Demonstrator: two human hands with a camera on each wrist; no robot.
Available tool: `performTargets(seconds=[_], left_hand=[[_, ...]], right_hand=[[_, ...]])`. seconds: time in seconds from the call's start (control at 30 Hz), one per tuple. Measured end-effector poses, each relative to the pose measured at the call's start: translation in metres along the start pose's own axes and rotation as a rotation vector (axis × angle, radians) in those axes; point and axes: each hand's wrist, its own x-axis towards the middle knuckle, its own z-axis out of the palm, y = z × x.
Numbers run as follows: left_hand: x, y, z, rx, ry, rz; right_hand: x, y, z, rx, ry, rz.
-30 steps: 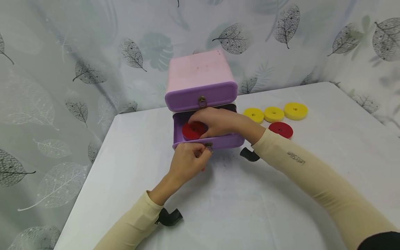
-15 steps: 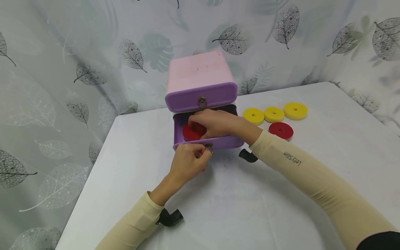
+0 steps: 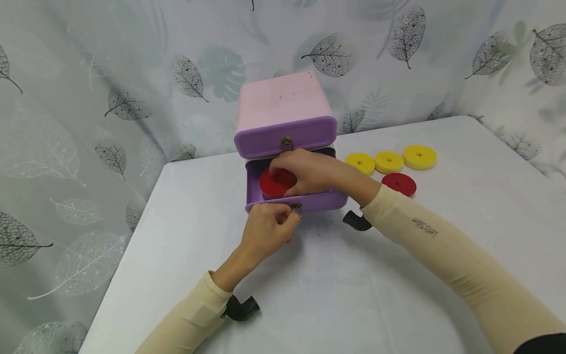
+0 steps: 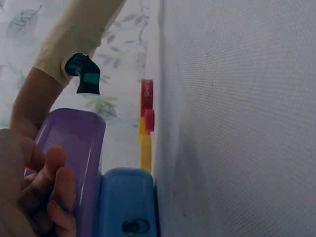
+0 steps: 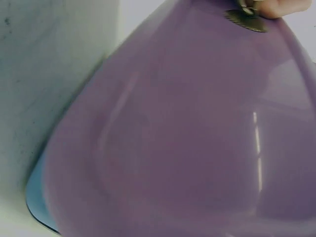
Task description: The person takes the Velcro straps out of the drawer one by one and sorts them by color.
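Note:
A pink cabinet [image 3: 280, 93] has its upper purple drawer [image 3: 261, 142] pushed in. Below it, a second purple drawer [image 3: 325, 200] is pulled out. My left hand [image 3: 267, 228] pinches that drawer's brass ring pull [image 3: 297, 212]. Inside the drawer lies a thick red disc [image 3: 273, 188] with a centre hole, and my right hand [image 3: 311, 172] grips it by its right side with thumb and fingers. In the left wrist view, the left fingers [image 4: 61, 187] curl in front of the purple drawer face. The right wrist view shows mostly that drawer front [image 5: 187, 123] and hides the right hand.
Three yellow discs [image 3: 419, 157] and another red disc [image 3: 399, 184] lie on the white table [image 3: 336, 290] to the right. A blue drawer [image 4: 127, 197] sits beneath the open one. Dark wrist mounts [image 3: 240, 308] stick out below both forearms. A leaf-printed curtain [image 3: 190, 29] stands behind.
My right hand has risen slightly since half a second ago, with the red disc shifting a little up and right within the drawer. The left hand and drawer stay in place.

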Motion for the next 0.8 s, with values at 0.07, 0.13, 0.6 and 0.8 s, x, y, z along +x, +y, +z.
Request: performTargets(seconds=[0.07,0.13,0.6,0.8], left_hand=[[0.000,0.000,0.000,-0.001,-0.001,-0.002],[0.000,0.000,0.000,0.000,-0.002,-0.003],[0.000,-0.002,0.001,0.004,0.001,0.001],[0.000,-0.002,0.000,0.005,0.005,0.011]], right_hand=[[-0.002,-0.002,-0.003,0.002,0.004,0.001],[-0.004,-0.004,-0.006,0.011,0.009,-0.006],[-0.016,-0.012,-0.020,0.017,0.065,-0.036],[-0.019,-0.014,-0.025,0.029,0.092,-0.050]])
